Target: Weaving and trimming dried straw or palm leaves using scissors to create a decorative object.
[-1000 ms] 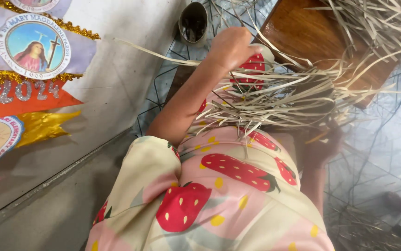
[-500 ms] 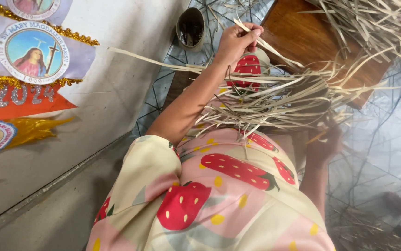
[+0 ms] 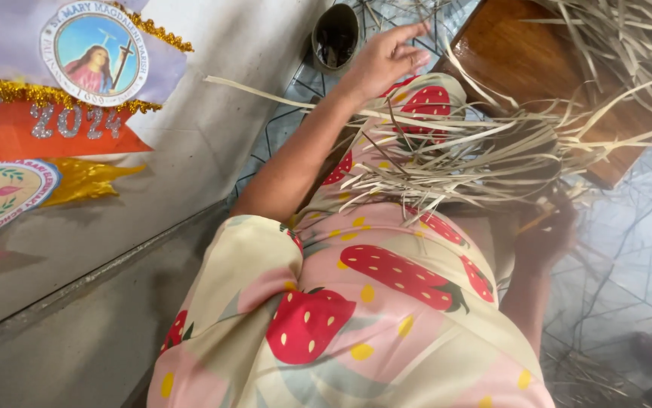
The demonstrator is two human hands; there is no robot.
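Two hands busy: my left hand [image 3: 388, 59] lifts a dried strip [image 3: 280, 89] with fingers loosely spread, right hand [image 3: 549, 236] hidden under the strip bundle [image 3: 484, 151] on my lap, grip unclear; probably sorting strips, next feed this one in.

Lilac-orange banner [image 3: 54, 98] with round emblem [image 3: 95, 53], wall, upper left.

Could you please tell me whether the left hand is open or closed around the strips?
Open. The left hand has its fingers spread, gripping nothing, above the loose pale strips on the lap.
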